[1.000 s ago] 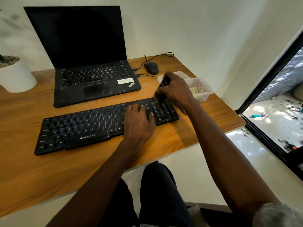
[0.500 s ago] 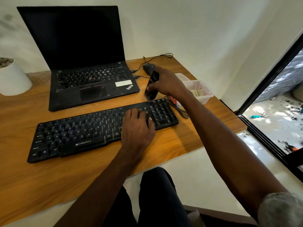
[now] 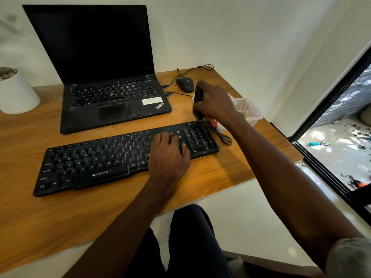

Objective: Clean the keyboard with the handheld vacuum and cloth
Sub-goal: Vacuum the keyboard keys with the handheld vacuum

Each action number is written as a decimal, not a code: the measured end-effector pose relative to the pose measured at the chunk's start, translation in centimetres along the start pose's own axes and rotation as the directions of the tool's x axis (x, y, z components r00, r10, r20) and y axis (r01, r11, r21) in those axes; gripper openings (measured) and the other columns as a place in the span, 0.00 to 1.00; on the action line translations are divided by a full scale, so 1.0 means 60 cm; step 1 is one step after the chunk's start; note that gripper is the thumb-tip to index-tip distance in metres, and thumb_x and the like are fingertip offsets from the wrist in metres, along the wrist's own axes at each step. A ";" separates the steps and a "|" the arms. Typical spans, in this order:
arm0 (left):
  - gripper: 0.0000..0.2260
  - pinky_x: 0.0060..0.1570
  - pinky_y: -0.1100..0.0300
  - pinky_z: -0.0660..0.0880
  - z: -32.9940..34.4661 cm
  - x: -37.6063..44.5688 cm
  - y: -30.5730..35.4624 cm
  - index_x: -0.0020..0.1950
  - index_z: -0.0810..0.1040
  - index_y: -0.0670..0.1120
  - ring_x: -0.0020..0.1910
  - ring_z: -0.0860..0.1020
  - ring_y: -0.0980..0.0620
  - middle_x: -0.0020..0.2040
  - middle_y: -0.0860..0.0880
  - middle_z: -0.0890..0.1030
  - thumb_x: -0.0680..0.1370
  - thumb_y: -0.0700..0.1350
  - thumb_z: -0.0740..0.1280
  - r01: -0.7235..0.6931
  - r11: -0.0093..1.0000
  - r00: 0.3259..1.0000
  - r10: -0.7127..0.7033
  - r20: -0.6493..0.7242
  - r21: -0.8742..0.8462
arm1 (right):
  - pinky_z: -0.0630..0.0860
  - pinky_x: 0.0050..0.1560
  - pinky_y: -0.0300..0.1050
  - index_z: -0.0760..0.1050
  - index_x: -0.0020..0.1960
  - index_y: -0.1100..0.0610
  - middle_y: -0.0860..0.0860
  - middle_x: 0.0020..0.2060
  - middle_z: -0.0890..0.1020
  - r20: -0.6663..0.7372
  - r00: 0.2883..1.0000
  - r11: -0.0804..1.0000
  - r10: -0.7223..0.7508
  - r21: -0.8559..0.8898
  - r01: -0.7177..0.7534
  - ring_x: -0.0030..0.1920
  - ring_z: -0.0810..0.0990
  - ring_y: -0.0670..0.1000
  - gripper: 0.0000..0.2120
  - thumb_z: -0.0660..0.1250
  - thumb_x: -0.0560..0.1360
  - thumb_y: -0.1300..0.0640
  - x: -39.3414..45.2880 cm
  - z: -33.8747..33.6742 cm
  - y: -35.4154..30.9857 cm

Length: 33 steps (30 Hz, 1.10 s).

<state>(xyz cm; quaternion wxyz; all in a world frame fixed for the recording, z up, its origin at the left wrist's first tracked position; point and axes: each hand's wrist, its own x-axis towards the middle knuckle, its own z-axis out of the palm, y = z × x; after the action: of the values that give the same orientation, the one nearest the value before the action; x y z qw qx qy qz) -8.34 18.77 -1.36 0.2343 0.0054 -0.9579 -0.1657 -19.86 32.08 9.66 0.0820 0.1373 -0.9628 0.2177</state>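
A black Zebronics keyboard (image 3: pixel 104 161) lies across the wooden desk (image 3: pixel 60 221). My left hand (image 3: pixel 168 155) rests flat on its right half, fingers spread over the keys. My right hand (image 3: pixel 213 102) grips a small black handheld vacuum (image 3: pixel 198 95), held upright just behind the keyboard's right end, beside a clear plastic box (image 3: pixel 251 113). Most of the vacuum is hidden by my fingers. No cloth is visible.
An open black laptop (image 3: pixel 112 97) stands behind the keyboard. A black mouse (image 3: pixel 185 84) and its cable lie at the back right. A coiled black cable (image 3: pixel 222 137) lies by the keyboard's right end. A white pot (image 3: pixel 17 93) stands far left. The desk edge is close on the right.
My right hand lifted the vacuum off the keyboard's right end and carried it back toward the plastic box. My left hand stayed on the keys.
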 end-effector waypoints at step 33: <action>0.15 0.60 0.52 0.68 -0.010 -0.004 0.004 0.57 0.78 0.42 0.58 0.70 0.46 0.56 0.44 0.75 0.80 0.50 0.59 -0.006 1.000 1.000 0.007 0.028 -0.031 | 0.72 0.43 0.47 0.72 0.51 0.52 0.50 0.47 0.77 0.154 0.979 0.987 0.131 0.071 -0.144 0.47 0.75 0.52 0.16 0.74 0.68 0.52 -0.096 -0.057 -0.002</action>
<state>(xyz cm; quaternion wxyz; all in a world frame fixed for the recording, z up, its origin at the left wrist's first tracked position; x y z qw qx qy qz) -7.84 18.82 -0.88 0.2214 -0.0035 -0.9585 -0.1797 -14.00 34.83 11.51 -0.0110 0.0895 -0.9637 0.2512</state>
